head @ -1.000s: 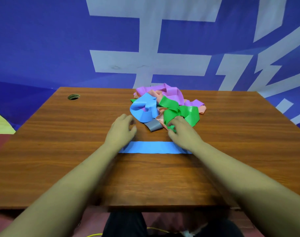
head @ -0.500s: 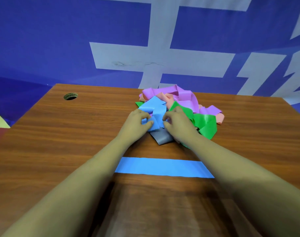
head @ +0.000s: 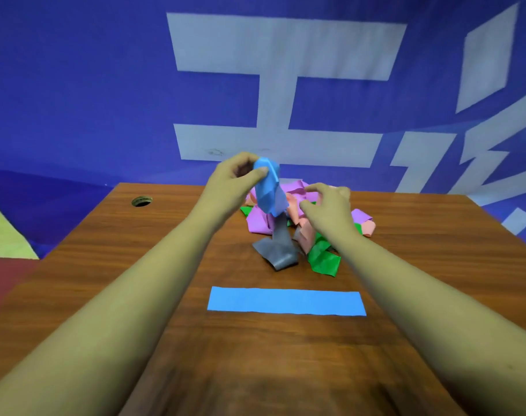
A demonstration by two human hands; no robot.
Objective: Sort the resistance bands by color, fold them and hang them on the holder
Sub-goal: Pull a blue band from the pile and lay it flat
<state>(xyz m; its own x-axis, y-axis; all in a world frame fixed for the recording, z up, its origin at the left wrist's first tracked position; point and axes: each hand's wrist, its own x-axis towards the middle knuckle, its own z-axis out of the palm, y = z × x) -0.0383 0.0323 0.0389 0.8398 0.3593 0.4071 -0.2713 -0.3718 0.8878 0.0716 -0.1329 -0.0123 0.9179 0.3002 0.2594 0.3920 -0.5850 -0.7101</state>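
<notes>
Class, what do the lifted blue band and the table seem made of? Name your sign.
Blue band: probably thin rubber or latex, matte; it hangs limp and creased from the left hand. Table: wood-grain top, perhaps laminate; streaky brown grain, slight sheen.

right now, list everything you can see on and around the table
table: 1, brown wood, under everything
hole: 1, dark, table's far left
flat band: 1, blue, alone, nearer than pile
held band: 1, blue, in air above pile
grey band: 1, grey, pile's near edge
purple bands: count unclear, purple, pile's left
pink bands: count unclear, pink, pile's middle
green bands: count unclear, green, pile's near right
banner: 1, blue and white, behind
left hand: 1, pinches held band
right hand: 1, over pile, holds nothing
</notes>
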